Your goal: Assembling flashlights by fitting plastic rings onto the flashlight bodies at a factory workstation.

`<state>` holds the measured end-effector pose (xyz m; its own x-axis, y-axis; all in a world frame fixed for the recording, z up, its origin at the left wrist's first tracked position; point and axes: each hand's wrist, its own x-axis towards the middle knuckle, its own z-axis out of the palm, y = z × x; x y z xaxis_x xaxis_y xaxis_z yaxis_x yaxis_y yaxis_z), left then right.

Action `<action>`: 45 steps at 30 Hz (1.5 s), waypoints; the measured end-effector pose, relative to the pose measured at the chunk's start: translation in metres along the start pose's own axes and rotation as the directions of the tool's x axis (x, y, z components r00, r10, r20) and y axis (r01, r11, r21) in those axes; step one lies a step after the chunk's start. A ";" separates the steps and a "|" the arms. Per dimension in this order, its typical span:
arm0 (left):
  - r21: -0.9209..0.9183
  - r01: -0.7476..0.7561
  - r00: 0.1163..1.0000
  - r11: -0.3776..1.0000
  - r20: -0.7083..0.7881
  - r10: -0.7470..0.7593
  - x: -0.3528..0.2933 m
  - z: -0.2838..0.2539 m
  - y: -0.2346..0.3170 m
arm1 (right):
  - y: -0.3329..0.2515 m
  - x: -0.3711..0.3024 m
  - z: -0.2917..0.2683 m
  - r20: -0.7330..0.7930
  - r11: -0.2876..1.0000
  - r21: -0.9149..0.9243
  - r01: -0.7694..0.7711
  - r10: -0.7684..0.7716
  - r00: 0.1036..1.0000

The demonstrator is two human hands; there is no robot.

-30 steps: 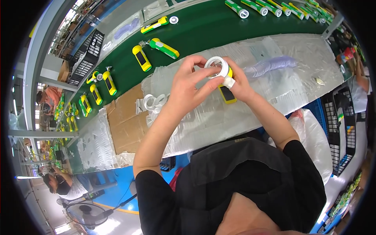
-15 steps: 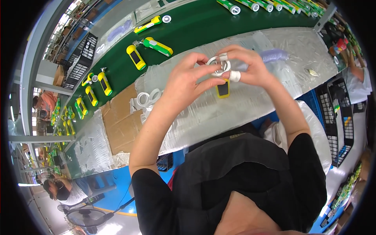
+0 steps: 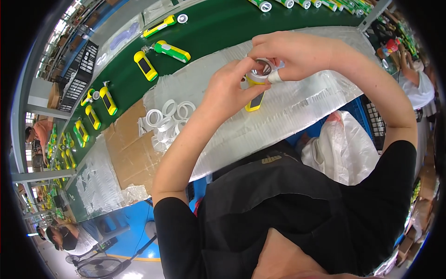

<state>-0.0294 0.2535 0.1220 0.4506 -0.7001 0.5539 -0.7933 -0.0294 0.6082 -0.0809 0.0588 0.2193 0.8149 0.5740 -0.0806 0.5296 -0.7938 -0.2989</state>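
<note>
Right of the brown cardboard (image 3: pixel 132 151), well apart from it, both hands grasp a yellow flashlight (image 3: pixel 253 106): dark rectangular panel on its body, white ring (image 3: pixel 257 75) around its shiny, glassy head. The left hand (image 3: pixel 227 89) grips from the cardboard's side, the right hand (image 3: pixel 292 56) (white wrap on a digit) from the far side.

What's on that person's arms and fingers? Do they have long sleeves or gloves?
No gloves show. The short, plain black sleeves end near the elbows, leaving both forearms bare. A white wrap goes round the right thumb. I see no watch or bracelet.
</note>
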 end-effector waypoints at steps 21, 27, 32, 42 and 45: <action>0.010 0.044 0.998 0.999 -0.052 -0.044 -0.004 0.004 -0.001 | 0.012 0.007 0.022 -0.330 0.972 -0.047 0.230 -0.232 0.915; 0.006 0.043 0.996 0.999 -0.084 -0.042 -0.005 0.002 -0.006 | -0.004 0.011 0.024 -0.372 0.948 -0.097 -0.302 0.247 0.895; 0.011 0.032 0.995 0.999 -0.096 -0.031 0.000 0.000 -0.009 | 0.007 0.017 0.029 -0.330 0.993 -0.043 -0.109 0.089 0.940; -0.458 0.234 0.920 0.858 0.389 -0.043 -0.019 -0.033 0.004 | -0.033 -0.027 0.010 -0.573 0.976 0.153 0.153 -0.038 0.819; -0.368 0.824 0.449 0.430 0.888 -0.102 -0.013 -0.043 0.016 | -0.019 -0.022 0.025 -0.558 0.961 0.013 0.277 -0.223 0.799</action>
<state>-0.0303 0.2921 0.1491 -0.0803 -0.9448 -0.3175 0.1811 -0.3271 0.9275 -0.1143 0.0664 0.2027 0.6647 0.5239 0.5327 0.7317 -0.6006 -0.3223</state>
